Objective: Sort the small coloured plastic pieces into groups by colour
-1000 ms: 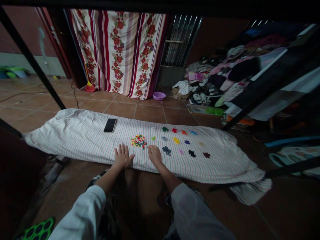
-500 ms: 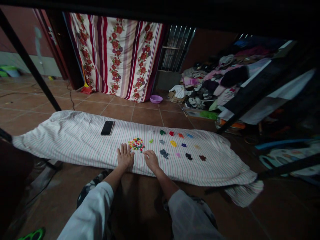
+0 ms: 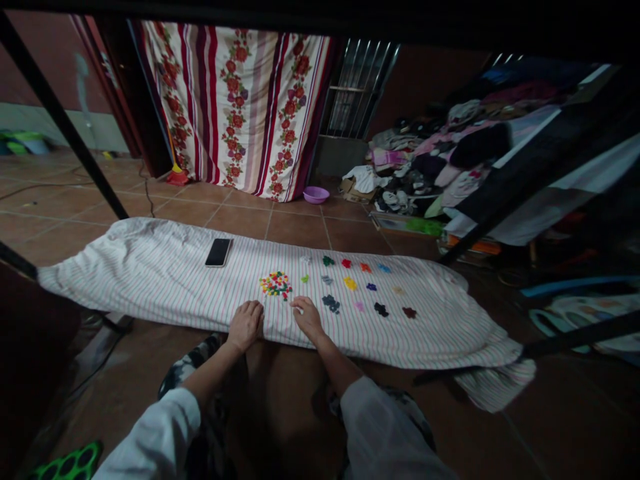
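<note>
A mixed pile of small colourful pieces lies on the striped cloth. My left hand rests at the cloth's near edge, below the pile, its fingers curled together; whether anything is under them is hidden. Just right of the pile is my right hand, thumb and forefinger bent close together, with what is between them too small to make out. Further right lie small single-colour groups, among them yellow, dark grey, black, brown, red and dark green.
A phone lies on the cloth at the left. Dark metal bars slant down on both sides. Beyond are a floral curtain, a purple basin and a heap of clothes.
My left hand has drawn back from the pile toward the near edge, and its spread fingers have curled in. My right hand has stayed beside the pile. The view has shifted slightly.
</note>
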{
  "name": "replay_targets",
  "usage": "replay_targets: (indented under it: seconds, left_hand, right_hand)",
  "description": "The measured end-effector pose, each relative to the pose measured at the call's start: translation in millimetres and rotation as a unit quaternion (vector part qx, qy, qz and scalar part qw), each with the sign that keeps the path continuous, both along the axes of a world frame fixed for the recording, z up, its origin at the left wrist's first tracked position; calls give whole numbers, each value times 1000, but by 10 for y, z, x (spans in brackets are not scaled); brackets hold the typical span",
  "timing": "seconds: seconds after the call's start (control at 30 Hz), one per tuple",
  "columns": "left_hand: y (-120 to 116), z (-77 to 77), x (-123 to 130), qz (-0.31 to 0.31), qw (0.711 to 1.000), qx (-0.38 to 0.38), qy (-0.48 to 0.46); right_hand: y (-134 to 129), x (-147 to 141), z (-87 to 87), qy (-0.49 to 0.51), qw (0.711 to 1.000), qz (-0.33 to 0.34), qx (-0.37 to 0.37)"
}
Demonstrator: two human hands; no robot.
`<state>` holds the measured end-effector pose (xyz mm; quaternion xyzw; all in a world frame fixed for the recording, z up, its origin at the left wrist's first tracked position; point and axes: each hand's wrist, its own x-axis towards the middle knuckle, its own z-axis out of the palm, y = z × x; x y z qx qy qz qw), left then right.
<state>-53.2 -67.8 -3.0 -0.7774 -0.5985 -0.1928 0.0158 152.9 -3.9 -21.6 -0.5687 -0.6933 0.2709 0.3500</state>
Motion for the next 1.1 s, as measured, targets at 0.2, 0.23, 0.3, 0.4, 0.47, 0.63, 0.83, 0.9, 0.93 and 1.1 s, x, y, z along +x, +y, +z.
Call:
replay_targets:
  seconds: [0.2, 0.23, 0.3, 0.4, 0.47, 0.63, 0.83, 0.9, 0.93, 1.1]
  left_hand:
    - [197, 65, 50, -18, 999, -30, 14]
    - [204, 72, 38, -13, 999, -36, 15]
    - [201, 76, -13, 7, 999, -46, 17]
    - [190, 57, -98, 68, 996, -58, 26]
    - [201, 36, -115, 116, 988, -95, 48]
    - [268, 26, -2, 172, 957, -217, 87]
    - [300, 81, 66, 183, 944, -261, 82]
    - [317, 100, 62, 181, 941, -273, 85]
    - [331, 112, 64, 180, 938, -283, 88]
    - [403, 182, 109, 185, 928, -302, 117]
  right_hand:
    - [6, 11, -13, 4, 1000, 2, -4]
    - [11, 16, -12, 4, 1000, 4, -5]
    - [25, 23, -1, 4, 1000, 10, -7]
    - [60, 13, 41, -6, 1000, 6, -28]
    - [86, -12, 77, -20, 999, -10, -46]
    - [148, -102, 160, -81, 994, -46, -62]
    - [207, -189, 262, -140, 984, -61, -93]
    - [223, -213, 303, -156, 979, -67, -111]
    - [231, -225, 325, -162, 977, -69, -120]
    - [269, -286, 433, -187, 969, -61, -149]
